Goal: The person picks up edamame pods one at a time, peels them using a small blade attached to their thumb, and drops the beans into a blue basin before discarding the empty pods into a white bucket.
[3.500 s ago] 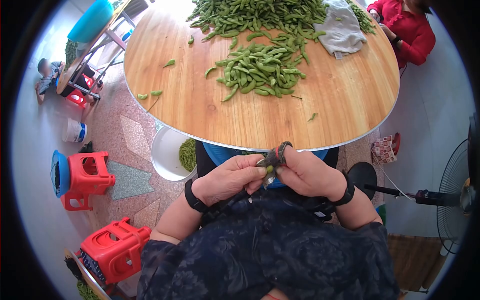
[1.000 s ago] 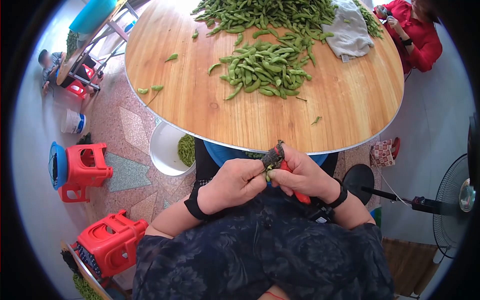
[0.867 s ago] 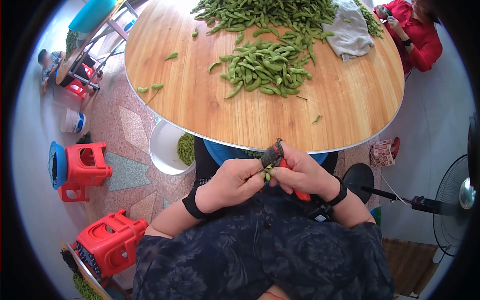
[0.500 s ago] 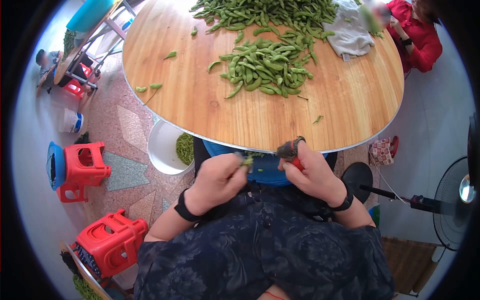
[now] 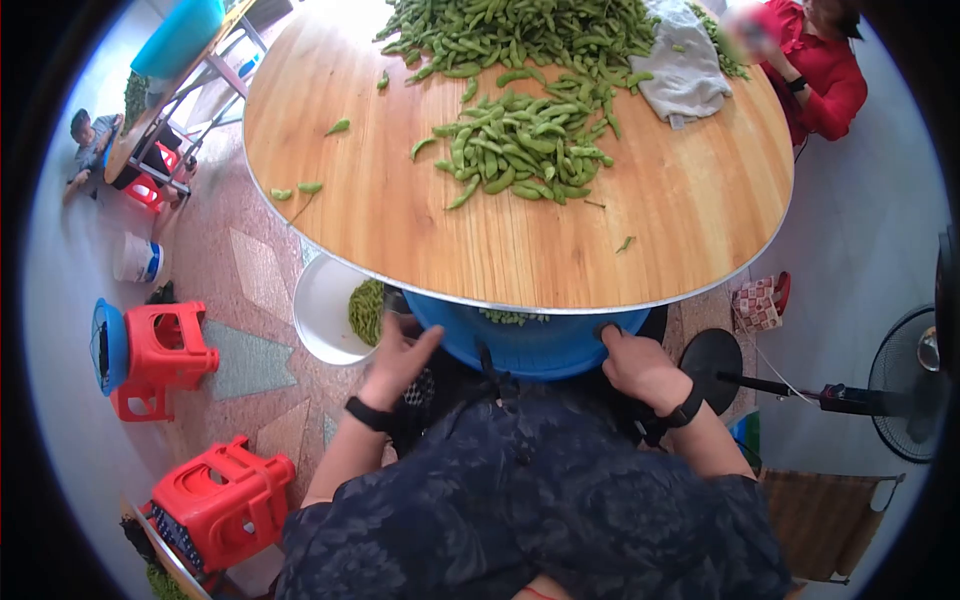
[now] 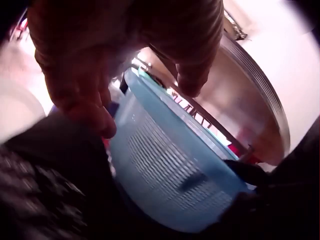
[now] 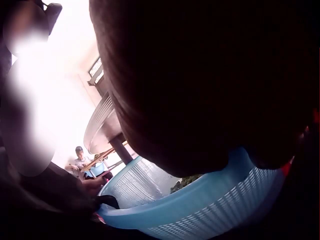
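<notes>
A blue plastic basket (image 5: 530,350) with slotted walls sits at the lap, partly under the table edge, with shelled green beans (image 5: 515,317) in it. My right hand (image 5: 645,368) grips its right rim, fingers curled; in the right wrist view the hand covers part of that rim. A dark covering shows at the fingertip (image 5: 607,330). My left hand (image 5: 398,362) is at the basket's left side, thumb and fingers spread apart. In the left wrist view the basket rim (image 6: 165,105) runs between thumb and fingers, with nothing pinched.
A round wooden table (image 5: 400,240) stands in front, with heaped green soybean pods (image 5: 520,140) and a grey cloth (image 5: 683,70). To the left are a white tub (image 5: 320,320) of pods and red stools (image 5: 215,500). A fan (image 5: 905,385) and a person in red (image 5: 825,90) are at right.
Both hands have parted from working together on a pod and moved down to the basket's sides. The left hand has let go of the pod. The basket now shows more fully.
</notes>
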Action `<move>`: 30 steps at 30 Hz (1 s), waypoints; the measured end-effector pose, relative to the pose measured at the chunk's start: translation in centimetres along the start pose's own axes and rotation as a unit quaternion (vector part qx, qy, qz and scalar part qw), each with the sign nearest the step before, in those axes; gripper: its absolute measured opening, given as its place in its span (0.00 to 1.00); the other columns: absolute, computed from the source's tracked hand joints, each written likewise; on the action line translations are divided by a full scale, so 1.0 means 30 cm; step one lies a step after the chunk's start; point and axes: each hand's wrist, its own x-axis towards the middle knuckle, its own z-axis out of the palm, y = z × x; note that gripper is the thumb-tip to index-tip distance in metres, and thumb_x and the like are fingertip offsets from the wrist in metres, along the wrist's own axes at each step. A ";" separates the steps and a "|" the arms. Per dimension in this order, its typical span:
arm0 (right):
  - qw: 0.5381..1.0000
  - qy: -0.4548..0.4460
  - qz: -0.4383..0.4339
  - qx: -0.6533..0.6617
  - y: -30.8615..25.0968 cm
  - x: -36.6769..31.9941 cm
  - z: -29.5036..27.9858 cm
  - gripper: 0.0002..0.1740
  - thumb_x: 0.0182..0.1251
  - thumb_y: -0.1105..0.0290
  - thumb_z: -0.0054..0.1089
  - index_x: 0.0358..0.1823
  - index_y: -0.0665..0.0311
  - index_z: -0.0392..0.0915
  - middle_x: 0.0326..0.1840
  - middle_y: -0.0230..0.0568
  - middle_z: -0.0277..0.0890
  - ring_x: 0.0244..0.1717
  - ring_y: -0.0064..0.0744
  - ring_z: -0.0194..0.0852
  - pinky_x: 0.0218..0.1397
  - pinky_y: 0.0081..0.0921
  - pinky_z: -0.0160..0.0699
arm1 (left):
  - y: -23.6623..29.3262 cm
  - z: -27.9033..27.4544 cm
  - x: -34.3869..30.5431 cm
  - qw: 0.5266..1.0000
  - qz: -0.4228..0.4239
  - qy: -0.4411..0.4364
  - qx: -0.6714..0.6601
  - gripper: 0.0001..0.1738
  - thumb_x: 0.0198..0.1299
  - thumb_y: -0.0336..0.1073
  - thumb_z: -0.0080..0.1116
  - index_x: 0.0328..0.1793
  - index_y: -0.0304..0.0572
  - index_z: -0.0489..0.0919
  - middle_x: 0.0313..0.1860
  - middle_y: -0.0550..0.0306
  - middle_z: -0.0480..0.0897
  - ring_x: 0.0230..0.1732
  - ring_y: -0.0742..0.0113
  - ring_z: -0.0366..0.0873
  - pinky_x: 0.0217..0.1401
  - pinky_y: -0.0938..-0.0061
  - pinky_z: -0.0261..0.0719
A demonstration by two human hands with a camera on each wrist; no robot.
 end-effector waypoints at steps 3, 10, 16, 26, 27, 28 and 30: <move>0.999 -0.030 0.014 0.024 -0.029 -0.014 0.017 0.16 0.58 0.72 0.50 0.46 0.73 0.66 0.31 0.62 0.76 0.34 0.61 0.77 0.38 0.50 0.76 | -0.013 0.123 0.045 0.991 0.002 0.005 -0.133 0.38 0.58 0.31 0.61 0.69 0.25 0.54 0.56 0.45 0.74 0.58 0.62 0.73 0.61 0.71 0.72; 0.971 -0.053 -0.095 0.213 -0.202 -0.060 -0.239 0.09 0.58 0.75 0.49 0.40 0.69 0.67 0.29 0.54 0.79 0.33 0.55 0.80 0.38 0.44 0.78 | 0.047 -0.082 0.256 0.988 -0.027 -0.151 -0.022 0.29 0.62 0.29 0.56 0.70 0.31 0.65 0.62 0.52 0.75 0.59 0.66 0.73 0.63 0.72 0.71; 0.970 0.150 0.054 0.181 -0.113 0.155 -0.507 0.06 0.68 0.72 0.46 0.42 0.65 0.68 0.28 0.38 0.76 0.19 0.22 0.72 0.20 0.21 0.70 | -0.006 -0.108 0.351 0.964 0.222 -0.129 0.068 0.28 0.60 0.36 0.63 0.64 0.31 0.71 0.54 0.45 0.80 0.57 0.60 0.77 0.58 0.68 0.75; 0.959 0.260 -0.111 -0.015 0.068 0.511 -0.469 0.11 0.61 0.70 0.56 0.42 0.64 0.68 0.36 0.56 0.76 0.41 0.57 0.76 0.43 0.45 0.74 | 0.089 -0.276 -0.202 0.999 0.035 0.029 -0.028 0.18 0.63 0.30 0.58 0.58 0.32 0.73 0.38 0.58 0.81 0.36 0.77 0.77 0.37 0.81 0.75; 0.959 0.261 -0.099 -0.042 0.066 0.518 -0.460 0.11 0.62 0.70 0.58 0.40 0.64 0.66 0.34 0.53 0.74 0.38 0.53 0.75 0.40 0.39 0.74 | 0.171 -0.303 -0.249 0.998 0.032 0.018 -0.043 0.18 0.62 0.29 0.57 0.58 0.32 0.74 0.38 0.58 0.81 0.36 0.77 0.77 0.38 0.81 0.75; 0.959 0.263 -0.100 -0.042 0.071 0.516 -0.467 0.11 0.62 0.70 0.58 0.40 0.64 0.66 0.34 0.53 0.74 0.38 0.53 0.75 0.40 0.39 0.74 | 0.260 -0.332 -0.287 0.998 0.030 0.007 -0.058 0.18 0.61 0.28 0.57 0.57 0.33 0.74 0.38 0.58 0.82 0.35 0.76 0.77 0.38 0.80 0.75; 0.967 0.245 -0.059 0.042 0.071 0.488 -0.506 0.11 0.61 0.71 0.58 0.39 0.65 0.65 0.32 0.50 0.73 0.36 0.50 0.76 0.39 0.38 0.74 | 0.436 -0.416 -0.342 0.995 0.096 -0.026 0.021 0.17 0.57 0.26 0.56 0.54 0.34 0.77 0.37 0.57 0.83 0.34 0.75 0.78 0.39 0.78 0.76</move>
